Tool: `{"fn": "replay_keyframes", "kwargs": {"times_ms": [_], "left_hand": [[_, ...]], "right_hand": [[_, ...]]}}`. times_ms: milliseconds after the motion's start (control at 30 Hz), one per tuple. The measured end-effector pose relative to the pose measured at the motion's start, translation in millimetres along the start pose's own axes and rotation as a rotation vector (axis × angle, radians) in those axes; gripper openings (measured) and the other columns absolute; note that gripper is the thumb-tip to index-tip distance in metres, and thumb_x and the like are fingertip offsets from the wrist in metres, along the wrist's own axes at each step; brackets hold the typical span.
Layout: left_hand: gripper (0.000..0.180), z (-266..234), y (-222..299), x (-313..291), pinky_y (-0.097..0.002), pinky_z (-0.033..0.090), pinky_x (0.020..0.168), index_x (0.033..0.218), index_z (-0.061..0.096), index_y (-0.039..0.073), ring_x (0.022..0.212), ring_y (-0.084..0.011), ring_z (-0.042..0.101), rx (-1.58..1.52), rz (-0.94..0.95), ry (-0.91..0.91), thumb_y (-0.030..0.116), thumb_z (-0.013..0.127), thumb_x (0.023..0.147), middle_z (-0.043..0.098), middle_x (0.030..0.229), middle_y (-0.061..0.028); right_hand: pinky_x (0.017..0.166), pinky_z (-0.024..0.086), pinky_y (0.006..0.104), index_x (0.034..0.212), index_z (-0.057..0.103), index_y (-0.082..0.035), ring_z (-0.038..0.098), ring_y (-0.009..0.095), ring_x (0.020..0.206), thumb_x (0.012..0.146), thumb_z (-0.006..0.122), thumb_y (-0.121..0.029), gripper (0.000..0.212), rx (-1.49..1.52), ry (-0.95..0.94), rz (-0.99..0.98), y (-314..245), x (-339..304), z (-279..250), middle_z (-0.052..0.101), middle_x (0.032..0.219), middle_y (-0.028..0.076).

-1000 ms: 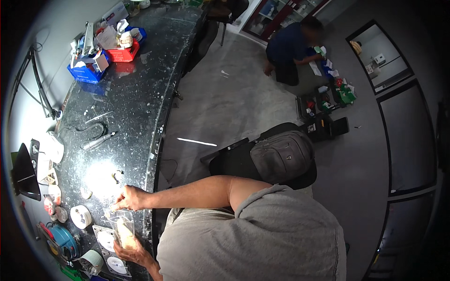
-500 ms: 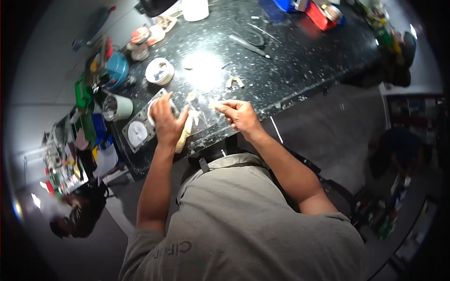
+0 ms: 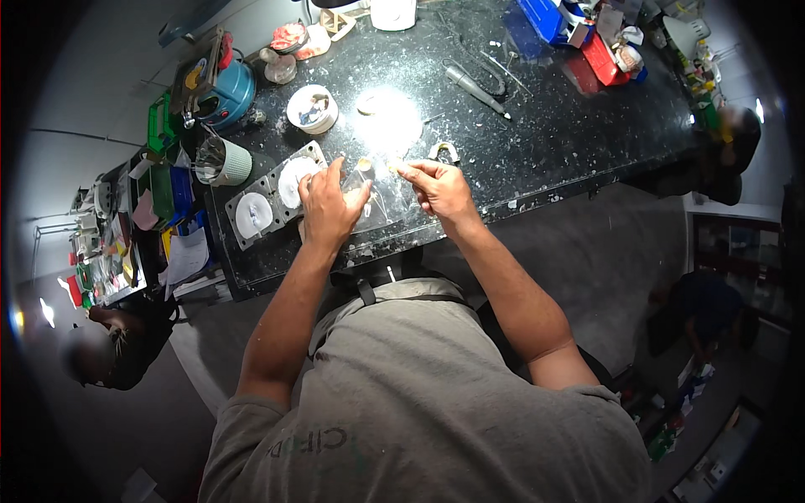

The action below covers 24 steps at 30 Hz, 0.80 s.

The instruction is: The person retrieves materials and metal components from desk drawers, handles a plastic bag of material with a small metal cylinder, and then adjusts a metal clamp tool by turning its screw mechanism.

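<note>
My right hand [image 3: 442,191] pinches a small yellowish piece [image 3: 394,168] between thumb and fingertips above the black bench; what kind it is, I cannot make out. To its left my left hand [image 3: 330,208] is open, fingers spread, over the near edge of a grey metal plate [image 3: 242,238]. White plaster fills two round hollows, the left one [image 3: 254,216] in full view and the right one [image 3: 293,180] beside my fingers. Between my hands lies a clear plastic sheet or bag [image 3: 379,206] with small bits on it. A horseshoe-shaped piece [image 3: 445,152] lies beyond my right hand.
A white tub [image 3: 312,110], a pale ribbed cup [image 3: 236,163] and a blue round device [image 3: 232,94] stand at left. A grey handpiece [image 3: 476,90] with a coiled cord lies farther back, near red [image 3: 602,65] and blue bins [image 3: 541,18]. Other people are at both sides.
My view has shifted, so the bench sits differently in it. My left hand has moved right, off the plaster. A pale yellowish object under it is now mostly hidden. The right hand keeps its pinch.
</note>
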<state>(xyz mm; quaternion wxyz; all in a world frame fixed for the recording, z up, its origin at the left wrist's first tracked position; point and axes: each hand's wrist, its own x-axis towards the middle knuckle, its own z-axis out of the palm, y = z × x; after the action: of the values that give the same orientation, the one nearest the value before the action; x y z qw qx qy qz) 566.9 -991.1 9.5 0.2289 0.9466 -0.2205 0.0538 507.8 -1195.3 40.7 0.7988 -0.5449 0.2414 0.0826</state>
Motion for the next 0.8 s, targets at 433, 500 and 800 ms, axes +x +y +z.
{"fn": "replay_keyframes", "kwargs": {"times_ms": [433,500,800], "left_hand": [[0.126,2,4,-14,-0.0631,0.003,0.119,0.154,0.028,0.004,0.128,-0.0262,0.048,0.024,0.011,-0.108,0.068,0.083,0.060,0.062,0.121,-0.0088],[0.126,2,3,-16,-0.0626,0.004,0.119,0.154,0.028,0.005,0.125,-0.0257,0.051,-0.011,0.007,-0.083,0.066,0.084,0.059,0.062,0.119,-0.0084],[0.087,3,10,-24,-0.0590,0.014,0.118,0.145,0.045,0.007,0.124,-0.0242,0.052,-0.059,0.150,-0.044,0.049,0.080,0.078,0.061,0.123,-0.0100]], "right_hand": [[0.040,0.030,0.0164,0.102,0.074,-0.005,0.041,-0.002,0.045,0.093,0.074,-0.022,0.020,0.008,0.012,0.039,8,4,-5,0.052,0.060,-0.009],[0.039,0.030,0.0161,0.103,0.074,-0.005,0.041,-0.002,0.045,0.093,0.073,-0.022,0.020,0.019,0.017,0.036,6,4,-7,0.052,0.061,-0.009],[0.041,0.029,0.0148,0.110,0.073,-0.005,0.038,-0.003,0.046,0.095,0.071,-0.023,0.024,-0.014,0.044,0.045,-2,-2,-11,0.049,0.062,-0.010]]}}
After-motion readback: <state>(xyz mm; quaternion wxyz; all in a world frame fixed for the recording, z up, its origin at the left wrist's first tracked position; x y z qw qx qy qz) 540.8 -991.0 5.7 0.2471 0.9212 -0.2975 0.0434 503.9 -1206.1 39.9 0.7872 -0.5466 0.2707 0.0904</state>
